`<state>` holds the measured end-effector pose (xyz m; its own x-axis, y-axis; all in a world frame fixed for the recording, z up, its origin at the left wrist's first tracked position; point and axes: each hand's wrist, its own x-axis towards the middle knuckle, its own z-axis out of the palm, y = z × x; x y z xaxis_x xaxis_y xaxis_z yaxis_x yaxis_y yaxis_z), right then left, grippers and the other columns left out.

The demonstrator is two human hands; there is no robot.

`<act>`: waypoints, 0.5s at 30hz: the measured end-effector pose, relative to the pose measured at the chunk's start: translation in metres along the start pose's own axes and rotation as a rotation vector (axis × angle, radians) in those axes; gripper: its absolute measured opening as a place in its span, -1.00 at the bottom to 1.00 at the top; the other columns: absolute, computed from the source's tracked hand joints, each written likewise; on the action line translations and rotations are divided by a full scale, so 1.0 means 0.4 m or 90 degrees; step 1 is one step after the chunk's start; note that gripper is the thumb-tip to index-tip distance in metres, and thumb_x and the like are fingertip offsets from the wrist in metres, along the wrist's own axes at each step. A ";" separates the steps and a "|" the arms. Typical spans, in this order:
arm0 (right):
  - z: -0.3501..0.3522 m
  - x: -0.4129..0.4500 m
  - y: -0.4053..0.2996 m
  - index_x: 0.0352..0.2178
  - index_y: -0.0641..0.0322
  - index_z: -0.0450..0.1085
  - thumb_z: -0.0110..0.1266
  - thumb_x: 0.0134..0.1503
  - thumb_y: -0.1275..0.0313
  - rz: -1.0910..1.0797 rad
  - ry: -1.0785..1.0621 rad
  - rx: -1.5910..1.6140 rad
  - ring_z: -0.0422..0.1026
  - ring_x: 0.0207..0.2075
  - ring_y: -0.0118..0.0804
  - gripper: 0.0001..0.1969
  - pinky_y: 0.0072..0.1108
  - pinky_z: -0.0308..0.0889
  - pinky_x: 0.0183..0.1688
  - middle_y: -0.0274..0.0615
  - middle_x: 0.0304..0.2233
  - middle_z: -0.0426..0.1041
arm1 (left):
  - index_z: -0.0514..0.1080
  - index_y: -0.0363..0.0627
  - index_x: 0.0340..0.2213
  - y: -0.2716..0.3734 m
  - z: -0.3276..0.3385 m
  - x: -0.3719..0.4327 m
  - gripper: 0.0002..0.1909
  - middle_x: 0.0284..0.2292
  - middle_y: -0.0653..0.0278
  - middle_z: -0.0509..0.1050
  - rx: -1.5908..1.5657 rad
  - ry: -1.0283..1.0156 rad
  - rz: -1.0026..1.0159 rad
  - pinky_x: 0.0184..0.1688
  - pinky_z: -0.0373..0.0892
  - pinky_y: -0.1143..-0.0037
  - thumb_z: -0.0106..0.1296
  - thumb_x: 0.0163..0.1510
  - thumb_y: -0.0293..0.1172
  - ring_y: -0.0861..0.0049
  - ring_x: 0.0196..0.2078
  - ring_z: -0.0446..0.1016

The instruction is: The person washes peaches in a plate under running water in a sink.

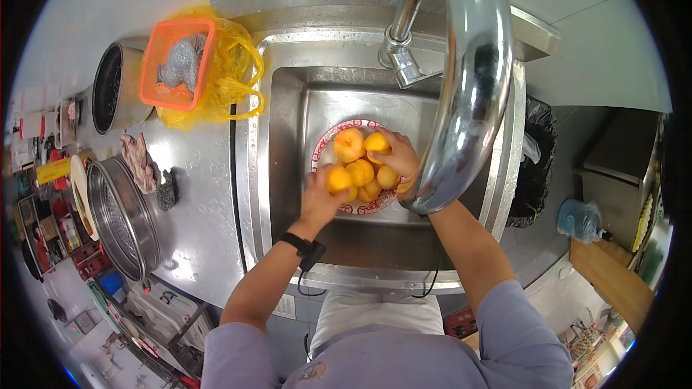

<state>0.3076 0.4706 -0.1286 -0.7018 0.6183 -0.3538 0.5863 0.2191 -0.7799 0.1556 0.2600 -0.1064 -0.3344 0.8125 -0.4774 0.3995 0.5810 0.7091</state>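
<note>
Several yellow-orange peaches (360, 172) lie on a white plate with a red patterned rim (319, 152), down in the basin of a stainless steel sink (288, 135). My left hand (320, 200) grips one peach (339, 179) at the plate's near left side. At the far right of the plate, the fingers and thumb of my right hand (401, 156) are around another peach (377, 143). A larger peach with a reddish blush (348, 145) sits between the hands, towards the back. The curved faucet spout hides my right wrist.
A chrome faucet (470, 86) arches over the basin's right side. On the left counter (200, 200) are an orange plastic basket (206, 65) on a yellow bag (232, 75), a metal pot (132, 89), a steamer (127, 216), a cloth (138, 162) and a scouring pad (167, 190). A black-lined bin (532, 173) stands right.
</note>
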 end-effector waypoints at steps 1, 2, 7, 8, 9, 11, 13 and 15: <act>0.011 -0.003 -0.003 0.13 -0.04 0.22 0.14 0.01 0.16 -0.003 -0.004 0.004 0.19 0.08 0.11 -0.37 -0.28 0.13 0.15 0.07 -0.01 0.30 | 0.28 0.14 0.03 -0.033 -0.009 0.015 -0.40 -0.05 -0.11 0.31 0.060 0.048 -0.011 0.01 0.33 0.25 0.17 -0.07 -0.16 -0.01 0.00 0.35; 0.019 -0.007 -0.004 0.14 -0.05 0.22 0.07 0.06 0.15 -0.023 0.045 -0.057 0.22 0.05 0.11 -0.41 -0.30 0.13 0.15 0.07 -0.01 0.31 | 0.27 0.14 0.04 -0.062 -0.011 0.024 -0.42 -0.04 -0.11 0.31 0.091 0.073 -0.018 0.02 0.33 0.25 0.15 -0.05 -0.18 -0.02 0.00 0.34; 0.042 0.009 0.152 0.13 0.02 0.22 -0.10 0.18 0.12 0.020 0.185 0.062 0.29 -0.01 0.04 -0.49 -0.37 0.17 0.11 0.07 -0.01 0.33 | 0.24 0.02 0.08 -0.128 -0.004 0.102 -0.50 -0.05 -0.10 0.36 0.103 0.203 -0.047 0.01 0.33 0.26 -0.02 0.08 -0.33 0.02 0.01 0.35; 0.042 0.009 0.177 0.12 0.09 0.23 -0.11 0.20 0.10 0.129 0.146 0.280 0.32 -0.01 0.00 -0.49 -0.40 0.18 0.10 0.06 -0.01 0.34 | 0.23 -0.03 0.09 -0.136 -0.004 0.116 -0.51 -0.05 -0.10 0.38 0.065 0.222 -0.103 0.00 0.33 0.26 -0.06 0.10 -0.36 0.04 0.01 0.36; 0.056 0.019 0.198 0.11 0.16 0.24 -0.13 0.21 0.08 0.231 0.099 0.503 0.34 -0.02 -0.03 -0.47 -0.43 0.20 0.08 0.06 -0.01 0.36 | 0.25 -0.07 0.07 -0.171 0.005 0.125 -0.52 -0.08 -0.09 0.41 0.055 0.270 -0.122 -0.01 0.33 0.27 -0.05 0.09 -0.37 0.05 0.00 0.37; 0.094 0.046 0.254 0.11 0.25 0.22 -0.15 0.22 0.03 0.235 -0.063 0.619 0.37 0.02 -0.09 -0.41 -0.47 0.24 0.05 0.05 -0.02 0.40 | 0.31 -0.18 -0.02 -0.258 0.025 0.153 -0.59 -0.15 -0.07 0.46 -0.125 0.224 -0.209 -0.06 0.34 0.29 -0.04 0.06 -0.40 0.07 -0.06 0.42; 0.110 0.046 0.249 0.11 0.29 0.23 -0.13 0.20 -0.01 0.217 -0.020 0.390 0.40 -0.01 -0.05 -0.37 -0.48 0.26 0.05 0.08 -0.06 0.43 | 0.36 -0.24 -0.09 -0.347 0.048 0.177 -0.64 -0.21 -0.07 0.49 -0.288 0.119 -0.273 -0.09 0.35 0.30 -0.02 0.03 -0.43 0.07 -0.10 0.45; 0.094 0.040 0.213 0.09 0.34 0.24 -0.10 0.17 -0.04 0.195 0.007 0.340 0.41 -0.02 -0.01 -0.32 -0.48 0.27 0.04 0.13 -0.07 0.43 | 0.37 -0.24 -0.17 -0.376 0.029 0.172 -0.69 -0.27 -0.09 0.50 -0.204 0.129 -0.127 -0.15 0.36 0.31 -0.01 0.00 -0.43 0.02 -0.16 0.47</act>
<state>0.3313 0.4706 -0.2202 -0.5273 0.6017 -0.5999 0.4750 -0.3766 -0.7953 0.0826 0.2292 -0.2519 -0.5518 0.6413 -0.5332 0.0346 0.6564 0.7536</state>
